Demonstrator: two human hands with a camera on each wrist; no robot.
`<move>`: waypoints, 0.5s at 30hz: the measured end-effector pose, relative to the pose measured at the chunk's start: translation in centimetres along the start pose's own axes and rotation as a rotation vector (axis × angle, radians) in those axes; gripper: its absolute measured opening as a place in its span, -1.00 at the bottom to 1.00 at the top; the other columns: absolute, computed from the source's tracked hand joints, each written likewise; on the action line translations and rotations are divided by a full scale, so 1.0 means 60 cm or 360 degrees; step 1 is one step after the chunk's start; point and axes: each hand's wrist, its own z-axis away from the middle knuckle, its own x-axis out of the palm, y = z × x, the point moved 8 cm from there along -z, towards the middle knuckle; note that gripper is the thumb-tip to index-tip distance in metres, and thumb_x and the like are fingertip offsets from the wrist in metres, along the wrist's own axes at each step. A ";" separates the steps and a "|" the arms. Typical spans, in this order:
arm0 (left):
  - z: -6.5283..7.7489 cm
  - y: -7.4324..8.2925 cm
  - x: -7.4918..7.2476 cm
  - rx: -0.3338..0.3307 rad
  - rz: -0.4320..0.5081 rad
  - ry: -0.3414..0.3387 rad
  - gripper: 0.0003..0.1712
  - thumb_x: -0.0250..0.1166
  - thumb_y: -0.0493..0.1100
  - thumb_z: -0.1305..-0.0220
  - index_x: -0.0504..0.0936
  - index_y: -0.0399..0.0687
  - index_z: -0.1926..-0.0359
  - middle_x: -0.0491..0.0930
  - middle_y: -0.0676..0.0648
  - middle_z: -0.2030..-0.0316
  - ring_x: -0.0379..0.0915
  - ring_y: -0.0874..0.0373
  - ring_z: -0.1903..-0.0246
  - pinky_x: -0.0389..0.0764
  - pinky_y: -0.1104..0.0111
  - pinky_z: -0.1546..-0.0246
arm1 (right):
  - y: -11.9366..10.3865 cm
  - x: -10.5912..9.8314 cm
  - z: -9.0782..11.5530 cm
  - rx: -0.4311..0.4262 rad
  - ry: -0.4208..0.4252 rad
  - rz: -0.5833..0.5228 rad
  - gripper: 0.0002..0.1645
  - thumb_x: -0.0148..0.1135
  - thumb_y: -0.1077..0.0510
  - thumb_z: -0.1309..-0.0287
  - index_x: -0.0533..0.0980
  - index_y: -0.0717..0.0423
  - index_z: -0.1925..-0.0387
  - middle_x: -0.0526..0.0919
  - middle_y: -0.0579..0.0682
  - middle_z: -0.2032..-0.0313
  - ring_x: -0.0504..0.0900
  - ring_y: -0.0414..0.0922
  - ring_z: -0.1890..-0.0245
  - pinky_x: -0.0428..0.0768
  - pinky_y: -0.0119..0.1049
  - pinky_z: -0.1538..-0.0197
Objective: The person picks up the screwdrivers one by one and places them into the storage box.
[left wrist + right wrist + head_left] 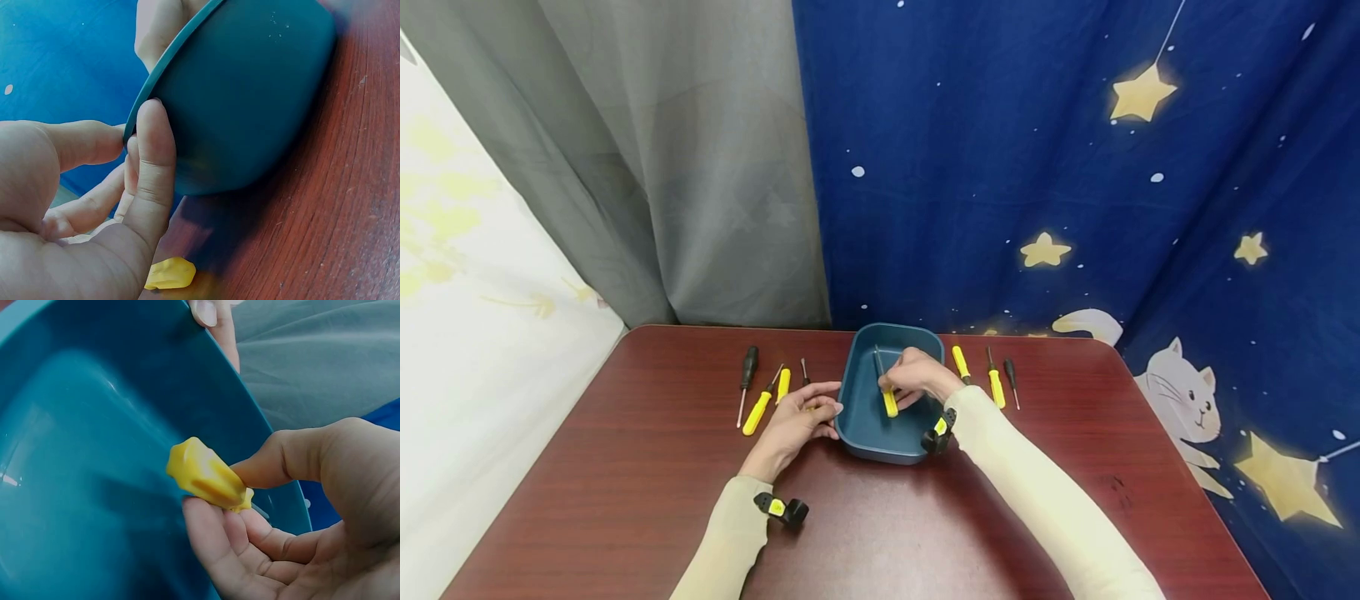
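Note:
A blue plastic tub (861,421) stands on the table. At its left side my left hand (793,423) pinches the rim, thumb inside and a finger against the outer wall (244,106) in the left wrist view. My right hand (917,375) reaches over the tub and pinches a yellow-handled screwdriver (891,404) between thumb and fingers. Its shaft points toward the tub's far side. The yellow handle (203,475) faces the right wrist camera; most of the shaft is hidden there. Whether the screwdriver touches the tub's floor, I cannot tell.
Left of the tub lie a black-handled screwdriver (749,367), a yellow one (757,413), another yellow handle (783,385) and a shaft (804,371) partly behind my left hand. On the right lie two yellow-handled screwdrivers (996,388) and a black one (1011,375). Curtains (925,167) hang behind.

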 end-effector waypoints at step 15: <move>-0.001 -0.002 -0.004 -0.0028 0.0004 0.0031 -0.48 0.28 -0.33 -0.40 0.49 -0.13 -0.35 0.60 -0.35 0.05 0.62 0.15 0.50 0.76 0.37 0.33 | 0.006 0.045 -0.027 0.0126 -0.0095 -0.0281 -0.82 0.25 0.28 -0.13 0.58 0.40 0.31 0.68 0.21 0.16 0.78 -0.05 0.38 0.79 -0.25 0.24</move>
